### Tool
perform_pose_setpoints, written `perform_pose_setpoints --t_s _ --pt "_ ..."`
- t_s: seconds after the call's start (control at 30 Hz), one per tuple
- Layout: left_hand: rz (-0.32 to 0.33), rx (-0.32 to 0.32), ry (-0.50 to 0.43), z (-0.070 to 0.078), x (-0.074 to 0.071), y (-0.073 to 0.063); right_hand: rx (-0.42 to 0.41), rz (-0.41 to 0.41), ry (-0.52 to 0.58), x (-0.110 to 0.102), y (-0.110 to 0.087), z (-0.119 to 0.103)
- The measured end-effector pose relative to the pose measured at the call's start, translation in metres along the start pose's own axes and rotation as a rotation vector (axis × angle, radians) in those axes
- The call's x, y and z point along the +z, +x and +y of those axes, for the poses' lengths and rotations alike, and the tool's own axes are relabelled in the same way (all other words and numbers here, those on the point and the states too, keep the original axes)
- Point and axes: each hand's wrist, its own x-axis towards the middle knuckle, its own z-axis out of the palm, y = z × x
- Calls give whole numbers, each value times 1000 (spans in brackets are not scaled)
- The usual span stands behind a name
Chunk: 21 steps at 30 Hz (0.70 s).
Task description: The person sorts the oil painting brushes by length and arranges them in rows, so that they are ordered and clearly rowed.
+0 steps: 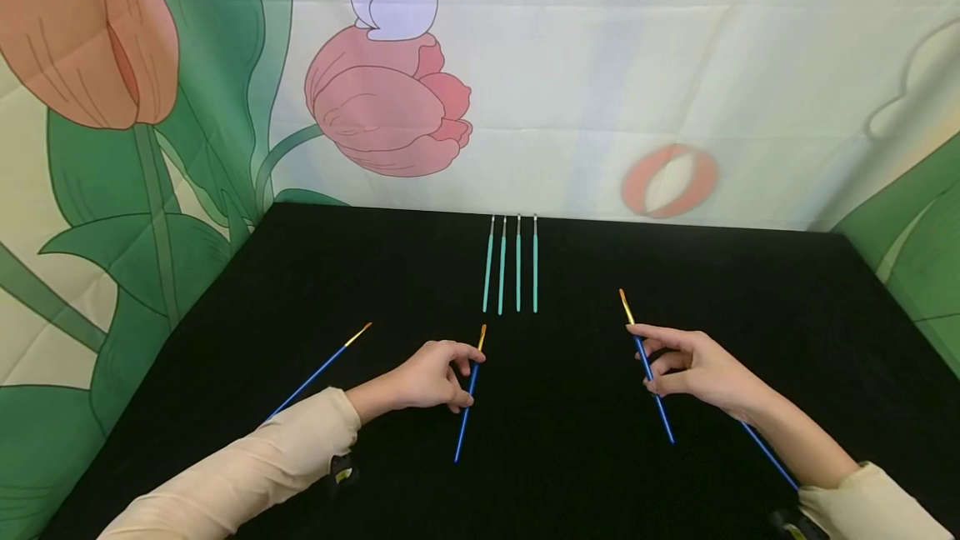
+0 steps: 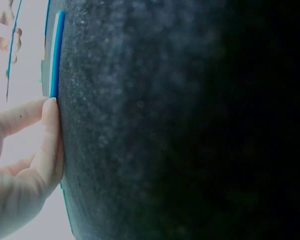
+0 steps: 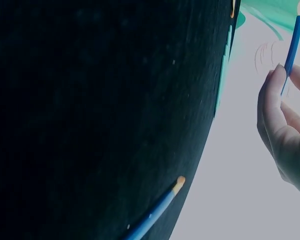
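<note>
My left hand (image 1: pixel 433 375) pinches a blue paintbrush (image 1: pixel 467 411) with a gold ferrule and orange bristles pointing away. In the left wrist view its blue handle end (image 2: pixel 56 55) lies close to the black cloth. To the right, my right hand (image 1: pixel 697 369) holds another blue paintbrush (image 1: pixel 662 415) between thumb and fingers. The right wrist view shows that handle (image 3: pixel 293 47) raised off the cloth. A third blue paintbrush (image 1: pixel 318 372) lies left of my left forearm. Beneath my right forearm lies one more blue brush (image 1: pixel 768 452), its front part hidden in the head view.
Several turquoise paintbrushes (image 1: pixel 518 273) lie side by side at the back middle of the black tabletop (image 1: pixel 360 265), tips toward the far edge. Behind the table hangs a curtain (image 1: pixel 540 90) printed with flowers. Dark wrist devices (image 1: pixel 342 472) sit at both sleeves.
</note>
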Motion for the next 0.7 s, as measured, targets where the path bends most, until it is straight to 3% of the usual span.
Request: perform_pose_setpoints --t_s 0.7 --pt "13 -15 -24 3 -1 -1 -22 -25 80 35 23 -7"
